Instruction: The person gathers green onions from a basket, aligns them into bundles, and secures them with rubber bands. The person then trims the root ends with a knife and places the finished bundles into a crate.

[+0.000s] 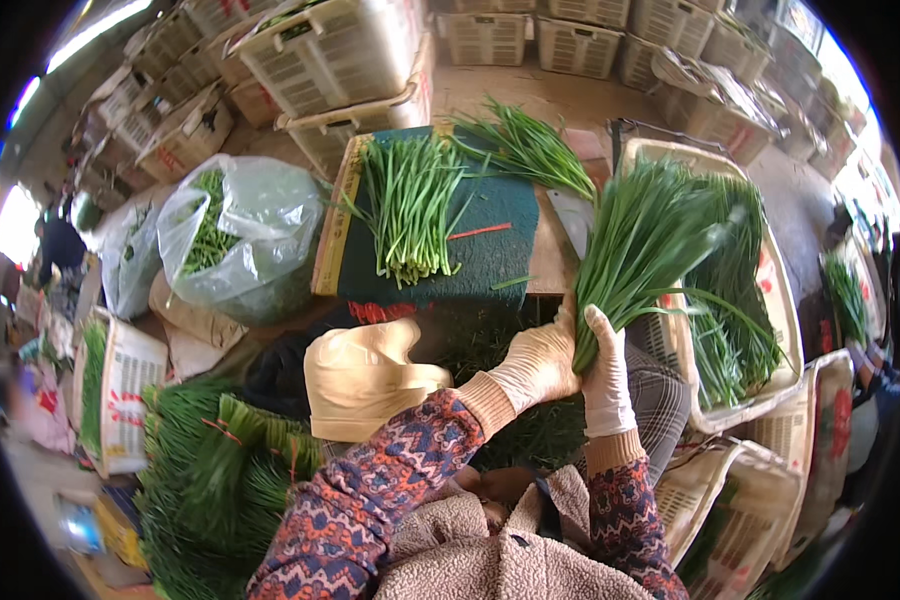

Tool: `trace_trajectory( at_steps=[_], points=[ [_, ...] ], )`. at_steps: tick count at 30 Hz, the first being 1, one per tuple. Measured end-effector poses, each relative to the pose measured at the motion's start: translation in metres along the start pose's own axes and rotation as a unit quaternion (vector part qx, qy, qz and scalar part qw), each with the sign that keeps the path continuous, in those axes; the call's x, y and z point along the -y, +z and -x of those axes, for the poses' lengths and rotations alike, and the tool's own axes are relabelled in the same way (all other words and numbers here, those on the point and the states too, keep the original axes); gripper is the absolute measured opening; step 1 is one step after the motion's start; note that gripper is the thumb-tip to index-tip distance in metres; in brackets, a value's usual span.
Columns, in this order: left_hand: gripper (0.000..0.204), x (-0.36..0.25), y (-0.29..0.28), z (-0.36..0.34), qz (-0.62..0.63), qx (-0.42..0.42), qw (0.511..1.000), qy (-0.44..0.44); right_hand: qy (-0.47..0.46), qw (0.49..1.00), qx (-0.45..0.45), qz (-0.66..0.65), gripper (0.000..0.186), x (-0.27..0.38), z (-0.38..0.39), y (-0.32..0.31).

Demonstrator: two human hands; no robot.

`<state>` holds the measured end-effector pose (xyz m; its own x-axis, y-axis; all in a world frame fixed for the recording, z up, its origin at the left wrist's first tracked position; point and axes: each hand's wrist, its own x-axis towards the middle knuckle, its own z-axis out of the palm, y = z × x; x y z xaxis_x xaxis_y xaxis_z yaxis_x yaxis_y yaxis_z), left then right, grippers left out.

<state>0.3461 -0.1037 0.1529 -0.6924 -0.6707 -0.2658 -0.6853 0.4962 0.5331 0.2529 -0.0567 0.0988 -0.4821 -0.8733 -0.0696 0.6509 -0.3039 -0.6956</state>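
Note:
A bunch of long, flat green leaves is upright and fanned out, its lower end held by my gloved left hand and my gloved right hand, both closed round it. On the green-topped board lie a trimmed pile of green stalks, a red strip and a looser leafy bunch at the back. A flat metal blade lies at the board's right, partly hidden by the leaves. A beige padded item is below the board.
Bags of greens stand left, banded bundles lower left. A crate of greens is right, more crates around. Stacked crates line the back. Other people are at the far edges.

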Motion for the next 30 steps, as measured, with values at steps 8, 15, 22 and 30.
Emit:
trace_trajectory(
  at_steps=[8,15,22,30],
  points=[
    [0.051,0.181,-0.091,0.016,0.226,-0.173,0.957,-0.058,0.135,0.982,0.115,-0.067,0.047,-0.001,-0.049,0.019],
    [0.056,0.358,-0.082,-0.039,0.433,-0.275,0.834,-0.203,0.166,0.956,0.155,0.185,0.05,-0.033,-0.123,0.162],
    [0.097,0.267,-0.072,-0.123,0.436,-0.318,0.834,-0.115,0.006,0.56,0.058,0.826,0.101,-0.188,-0.196,0.152],
    [0.103,0.305,-0.082,-0.104,0.458,-0.219,0.849,-0.144,-0.006,0.477,0.074,0.876,0.096,-0.214,-0.18,0.179]
  ],
)
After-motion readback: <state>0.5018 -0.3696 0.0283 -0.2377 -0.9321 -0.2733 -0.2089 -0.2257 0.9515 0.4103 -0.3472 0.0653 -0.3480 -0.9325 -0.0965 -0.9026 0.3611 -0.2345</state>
